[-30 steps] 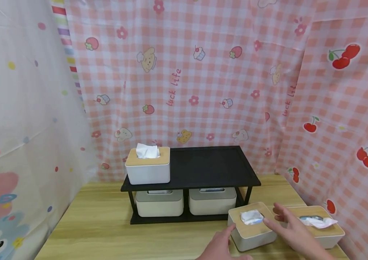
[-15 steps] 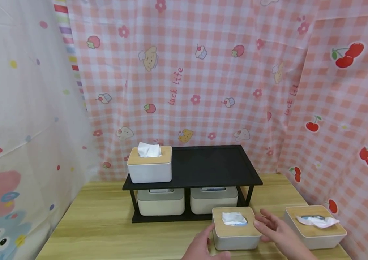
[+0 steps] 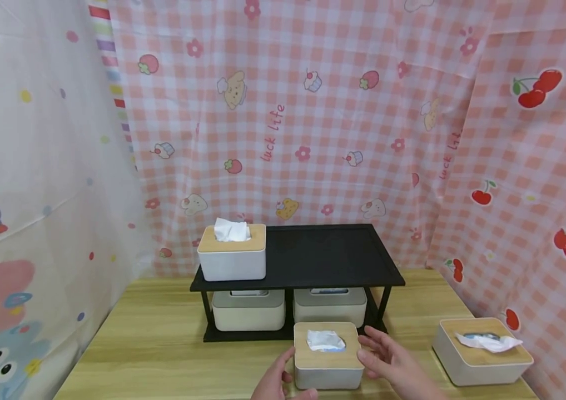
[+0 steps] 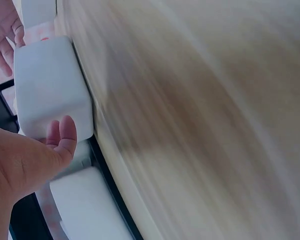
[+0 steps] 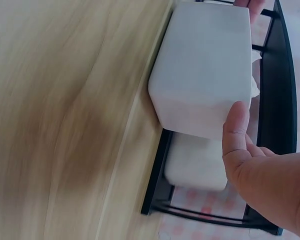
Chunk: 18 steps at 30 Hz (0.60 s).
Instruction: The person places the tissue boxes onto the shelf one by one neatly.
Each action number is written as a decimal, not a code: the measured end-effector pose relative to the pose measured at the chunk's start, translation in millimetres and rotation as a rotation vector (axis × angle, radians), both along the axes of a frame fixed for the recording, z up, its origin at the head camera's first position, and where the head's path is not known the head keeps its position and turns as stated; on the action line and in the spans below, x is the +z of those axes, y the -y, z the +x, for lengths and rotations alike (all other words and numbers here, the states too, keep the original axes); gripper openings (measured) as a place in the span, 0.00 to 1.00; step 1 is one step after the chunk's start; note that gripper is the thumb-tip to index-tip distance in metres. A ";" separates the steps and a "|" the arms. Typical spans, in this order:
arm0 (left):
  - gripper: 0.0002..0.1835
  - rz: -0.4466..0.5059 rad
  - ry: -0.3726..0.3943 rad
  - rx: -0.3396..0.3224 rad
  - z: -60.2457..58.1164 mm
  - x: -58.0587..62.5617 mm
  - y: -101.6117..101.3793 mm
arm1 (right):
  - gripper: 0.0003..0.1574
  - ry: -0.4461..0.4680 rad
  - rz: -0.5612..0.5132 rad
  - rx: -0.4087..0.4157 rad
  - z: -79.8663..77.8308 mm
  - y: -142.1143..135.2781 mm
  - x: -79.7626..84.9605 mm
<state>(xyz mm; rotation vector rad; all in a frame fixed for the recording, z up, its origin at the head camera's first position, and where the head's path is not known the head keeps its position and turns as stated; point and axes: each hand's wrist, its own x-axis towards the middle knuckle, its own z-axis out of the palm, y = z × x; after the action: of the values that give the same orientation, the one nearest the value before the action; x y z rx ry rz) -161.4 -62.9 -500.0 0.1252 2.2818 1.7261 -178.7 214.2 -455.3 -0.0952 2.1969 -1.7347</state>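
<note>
A white tissue box (image 3: pixel 328 379) with a wooden lid and a tissue poking from its slot stands between my two hands, in front of the black rack (image 3: pixel 328 255). My left hand (image 3: pixel 275 379) holds its left side; in the left wrist view, fingertips lie at the box's (image 4: pixel 50 82) near end. On the other side my right hand (image 3: pixel 390 364) grips it, thumb against the wall of the box (image 5: pixel 205 65) in the right wrist view. The fingers behind the box are partly hidden.
One wooden-lidded tissue box (image 3: pixel 231 265) sits on the rack's top left. Two grey-lidded boxes, left (image 3: pixel 248 316) and right (image 3: pixel 328 308), fill the lower shelf. Another tissue box (image 3: pixel 483 369) stands at the table's right. Printed curtains (image 3: pixel 283 122) surround the wooden table (image 3: pixel 163 355).
Both hands have moved the tissue box leftward, away from the one at the right. It was tilted at an angle and now faces squarely forward.
</note>
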 end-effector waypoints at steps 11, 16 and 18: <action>0.53 -0.014 0.105 0.107 6.5 -0.3 39.2 | 0.46 -0.093 -0.019 0.149 0.5 31.6 -11.3; 0.54 -0.068 0.114 0.155 4.2 2.4 52.1 | 0.46 -0.137 -0.019 0.184 0.1 44.8 -14.6; 0.54 -0.084 0.107 0.161 3.6 3.6 55.1 | 0.46 -0.168 -0.018 0.200 0.7 47.0 -16.8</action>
<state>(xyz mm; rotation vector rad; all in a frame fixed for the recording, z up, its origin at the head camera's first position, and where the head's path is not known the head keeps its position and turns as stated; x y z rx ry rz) -157.8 -117.9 -496.4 -0.1684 2.3370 1.6644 -178.0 167.1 -472.1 -0.4640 2.2004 -1.6887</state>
